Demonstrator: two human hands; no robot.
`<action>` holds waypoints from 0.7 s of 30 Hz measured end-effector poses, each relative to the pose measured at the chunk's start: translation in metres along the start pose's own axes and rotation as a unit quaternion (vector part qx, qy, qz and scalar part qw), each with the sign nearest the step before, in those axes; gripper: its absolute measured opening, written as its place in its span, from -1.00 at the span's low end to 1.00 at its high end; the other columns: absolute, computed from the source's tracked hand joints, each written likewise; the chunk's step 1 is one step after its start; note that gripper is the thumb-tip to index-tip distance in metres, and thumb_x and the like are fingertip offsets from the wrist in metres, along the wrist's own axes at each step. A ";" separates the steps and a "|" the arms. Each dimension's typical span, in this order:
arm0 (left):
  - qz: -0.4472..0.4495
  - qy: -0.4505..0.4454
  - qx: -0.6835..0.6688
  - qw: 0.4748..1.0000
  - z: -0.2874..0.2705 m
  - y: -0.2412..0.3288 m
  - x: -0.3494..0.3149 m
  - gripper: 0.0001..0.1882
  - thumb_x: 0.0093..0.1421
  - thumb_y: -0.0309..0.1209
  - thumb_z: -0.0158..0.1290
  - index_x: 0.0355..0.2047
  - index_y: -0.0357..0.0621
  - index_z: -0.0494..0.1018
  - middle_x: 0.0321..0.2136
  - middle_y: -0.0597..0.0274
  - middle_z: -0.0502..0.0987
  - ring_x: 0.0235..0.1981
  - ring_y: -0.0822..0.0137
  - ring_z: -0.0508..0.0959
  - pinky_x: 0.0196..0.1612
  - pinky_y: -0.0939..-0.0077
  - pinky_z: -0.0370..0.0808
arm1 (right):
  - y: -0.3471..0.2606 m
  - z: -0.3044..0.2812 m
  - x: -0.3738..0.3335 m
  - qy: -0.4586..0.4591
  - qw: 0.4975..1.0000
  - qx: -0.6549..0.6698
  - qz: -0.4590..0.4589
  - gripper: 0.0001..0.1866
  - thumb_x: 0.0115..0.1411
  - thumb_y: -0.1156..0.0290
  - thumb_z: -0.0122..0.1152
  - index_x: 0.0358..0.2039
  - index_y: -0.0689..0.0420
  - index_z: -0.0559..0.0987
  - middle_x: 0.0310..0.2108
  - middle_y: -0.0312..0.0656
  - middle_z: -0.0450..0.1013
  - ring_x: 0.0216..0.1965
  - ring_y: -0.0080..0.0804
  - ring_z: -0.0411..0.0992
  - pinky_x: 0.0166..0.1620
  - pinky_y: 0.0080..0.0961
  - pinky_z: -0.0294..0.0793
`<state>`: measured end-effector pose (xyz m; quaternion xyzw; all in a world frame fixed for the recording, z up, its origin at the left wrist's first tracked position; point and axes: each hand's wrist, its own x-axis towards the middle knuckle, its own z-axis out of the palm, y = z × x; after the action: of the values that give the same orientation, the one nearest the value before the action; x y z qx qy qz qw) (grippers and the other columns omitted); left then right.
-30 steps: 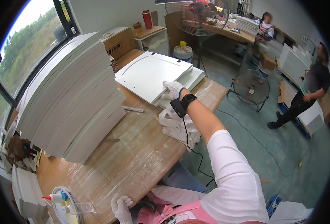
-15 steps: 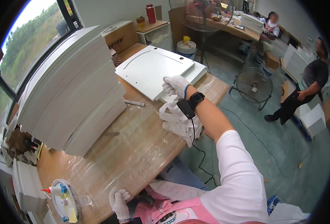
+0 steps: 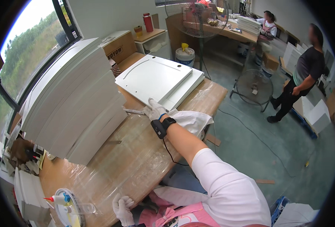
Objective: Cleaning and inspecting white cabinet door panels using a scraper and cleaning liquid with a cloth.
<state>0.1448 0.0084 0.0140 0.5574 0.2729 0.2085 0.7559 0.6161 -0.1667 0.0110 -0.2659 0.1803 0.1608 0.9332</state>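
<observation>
White flat panels on wooden table, gloved right hand touching edge, brown cardboard box behind

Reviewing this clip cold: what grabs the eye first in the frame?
A tall leaning stack of white panels fills the left of the wooden workbench. The gloved right hand reaches out to the near edge of flat white panels lying at the bench's far end, while the gloved left hand rests at the near edge.
</observation>
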 end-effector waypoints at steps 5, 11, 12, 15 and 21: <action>0.002 -0.003 -0.007 1.000 -0.002 -0.003 0.002 -0.62 0.38 -0.42 -0.09 0.16 -0.29 0.23 -0.29 -0.02 0.54 -0.41 0.26 0.58 -0.37 0.45 0.62 | -0.003 0.010 -0.003 -0.013 0.987 0.159 0.014 -0.62 0.34 0.33 0.12 0.07 0.22 0.34 0.04 0.16 0.29 -0.04 0.08 0.41 -0.12 -0.22 0.65; -0.002 -0.010 -0.009 1.000 -0.008 -0.002 0.002 -0.61 0.38 -0.41 -0.09 0.17 -0.30 0.22 -0.29 -0.02 0.54 -0.40 0.25 0.58 -0.37 0.44 0.62 | -0.010 0.009 -0.030 -0.006 0.990 0.141 -0.030 -0.69 0.35 0.35 0.08 0.04 0.19 0.36 -0.06 0.12 0.36 -0.10 0.04 0.43 -0.18 -0.26 0.67; 0.001 -0.010 -0.003 1.000 -0.008 -0.002 0.003 -0.60 0.38 -0.41 -0.09 0.17 -0.30 0.22 -0.29 -0.01 0.54 -0.40 0.26 0.58 -0.36 0.44 0.62 | -0.013 0.005 -0.034 -0.004 0.989 0.141 -0.033 -0.69 0.35 0.35 0.08 0.04 0.19 0.36 -0.06 0.12 0.36 -0.10 0.04 0.43 -0.18 -0.26 0.67; 0.008 -0.016 -0.002 1.000 -0.006 -0.002 0.003 -0.60 0.38 -0.40 -0.08 0.17 -0.30 0.22 -0.28 -0.01 0.54 -0.40 0.27 0.58 -0.36 0.45 0.62 | -0.019 -0.007 -0.038 -0.035 0.987 0.151 -0.040 -0.71 0.36 0.35 0.07 0.03 0.17 0.37 -0.06 0.10 0.37 -0.11 0.01 0.44 -0.19 -0.27 0.68; 0.015 -0.021 -0.005 1.000 -0.004 -0.004 0.002 -0.59 0.38 -0.40 -0.07 0.18 -0.30 0.23 -0.28 0.01 0.54 -0.40 0.29 0.57 -0.36 0.47 0.60 | -0.040 -0.020 -0.037 -0.064 0.987 0.145 -0.023 -0.71 0.36 0.28 0.08 -0.02 0.18 0.38 -0.10 0.06 0.40 -0.17 -0.06 0.47 -0.24 -0.34 0.68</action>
<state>0.1435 0.0114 0.0092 0.5620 0.2476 0.2089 0.7610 0.5938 -0.2175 0.0280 -0.1209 0.1356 0.1281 0.9750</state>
